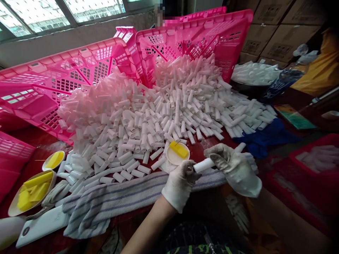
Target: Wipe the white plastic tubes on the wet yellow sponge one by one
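While two tipped pink plastic crates (79, 76) are spilling a heap of white tubes (159, 116), gloved left hand (181, 183) and gloved right hand (234, 167) are closing fingers around one white tube (208, 164) above the striped towel (113, 201), near a white dish of yellow sponge (178, 152).

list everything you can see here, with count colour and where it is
tubes: too many to count, white, heaped across the table
held tube: one, white, gripped between both hands
crates: at least two, pink, tipped behind the heap
small dish: one, white with a yellow sponge, just beyond the hands
left dishes: two, white with yellow sponges, at the left edge
towel: one, grey striped, along the near edge
phone: one, white, near left corner
blue cloth: one, right of the heap
boxes: several, brown, top right
red tray: one, holding tubes, far right
left hand: white glove, on the tube's end
right hand: white glove, around the tube
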The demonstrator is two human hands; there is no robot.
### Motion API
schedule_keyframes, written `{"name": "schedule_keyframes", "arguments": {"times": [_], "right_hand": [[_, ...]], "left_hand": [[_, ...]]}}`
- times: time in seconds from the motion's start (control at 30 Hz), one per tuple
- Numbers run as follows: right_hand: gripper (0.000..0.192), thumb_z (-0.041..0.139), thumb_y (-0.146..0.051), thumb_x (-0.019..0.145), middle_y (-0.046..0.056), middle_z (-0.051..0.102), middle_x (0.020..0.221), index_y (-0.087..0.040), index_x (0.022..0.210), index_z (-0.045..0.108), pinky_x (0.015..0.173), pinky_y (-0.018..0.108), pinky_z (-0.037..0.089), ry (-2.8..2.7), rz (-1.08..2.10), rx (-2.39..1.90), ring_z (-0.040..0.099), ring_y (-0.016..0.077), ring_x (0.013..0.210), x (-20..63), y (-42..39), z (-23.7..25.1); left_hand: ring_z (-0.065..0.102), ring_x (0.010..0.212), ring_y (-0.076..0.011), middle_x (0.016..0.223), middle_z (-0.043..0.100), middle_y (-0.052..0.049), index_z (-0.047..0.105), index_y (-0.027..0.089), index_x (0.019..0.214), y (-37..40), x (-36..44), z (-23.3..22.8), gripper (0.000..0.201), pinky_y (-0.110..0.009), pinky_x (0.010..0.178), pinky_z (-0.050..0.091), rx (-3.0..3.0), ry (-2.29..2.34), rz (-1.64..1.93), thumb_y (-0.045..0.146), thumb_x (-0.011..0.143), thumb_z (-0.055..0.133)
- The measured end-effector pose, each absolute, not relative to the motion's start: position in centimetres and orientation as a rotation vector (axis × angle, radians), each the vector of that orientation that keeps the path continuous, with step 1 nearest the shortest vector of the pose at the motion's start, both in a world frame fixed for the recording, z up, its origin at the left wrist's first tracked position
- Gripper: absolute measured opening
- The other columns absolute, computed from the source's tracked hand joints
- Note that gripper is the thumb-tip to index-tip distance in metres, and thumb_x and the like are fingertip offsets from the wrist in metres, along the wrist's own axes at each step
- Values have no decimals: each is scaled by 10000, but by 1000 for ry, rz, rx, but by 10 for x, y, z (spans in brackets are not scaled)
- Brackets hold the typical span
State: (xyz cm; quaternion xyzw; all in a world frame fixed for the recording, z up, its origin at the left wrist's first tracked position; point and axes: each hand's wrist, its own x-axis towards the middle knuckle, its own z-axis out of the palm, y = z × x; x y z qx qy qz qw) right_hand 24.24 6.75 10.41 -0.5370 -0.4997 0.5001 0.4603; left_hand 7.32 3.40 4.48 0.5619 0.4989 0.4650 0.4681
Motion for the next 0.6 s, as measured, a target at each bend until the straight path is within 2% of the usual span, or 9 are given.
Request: {"name": "schedule_keyframes", "arguments": {"times": [0.07,0.13,0.27,0.33,0.43,0.5,0.6], "right_hand": [[507,788,-681,698,53,668,778,-201,834,696,608,279,523,-1246,1263,-1335,607,172,682,245,65,97],[526,797,-691,679,48,661,775,-199,833,690,613,277,520,-1227,1281,-1368,603,170,689,250,63,89],[572,784,-725,657,33,627,708,-190,824,670,559,284,497,-1219,1286,-1438,566,159,616,259,62,80],[516,741,-698,728,38,643,715,-197,830,665,568,294,509,-1310,1222,-1419,594,174,626,261,62,80],[333,628,-544,898,40,680,749,-216,847,655,618,300,534,-1632,977,-1333,647,188,668,264,58,81],[257,579,-430,938,33,670,713,-224,798,644,625,306,527,-1816,847,-1261,635,182,639,265,54,81],[198,577,-316,910,46,665,675,-233,751,660,653,325,522,-2002,582,-1151,627,193,636,261,48,76]], "left_hand": [[640,782,-143,895,698,-6,689,221,1074,31,73,50,330,-259,752,548,1412,1310,1034,165,757,764],[645,807,-146,914,711,3,683,224,1073,29,71,58,385,-254,768,538,1435,1407,893,142,717,806],[632,786,-161,847,703,1,712,206,922,26,65,66,179,-259,739,513,1480,1388,732,200,767,800],[634,806,-170,880,708,-10,720,206,962,25,63,67,158,-266,752,510,1460,1301,762,243,815,766],[619,804,-166,900,697,-28,699,192,1025,25,61,68,183,-265,744,492,1495,1184,842,333,914,662],[572,731,-153,799,651,-29,668,175,882,26,63,68,290,-264,695,465,1574,1188,871,401,991,523],[522,647,-146,678,593,-25,566,180,700,29,72,62,478,-268,639,445,1564,1285,905,458,1035,370]]}}
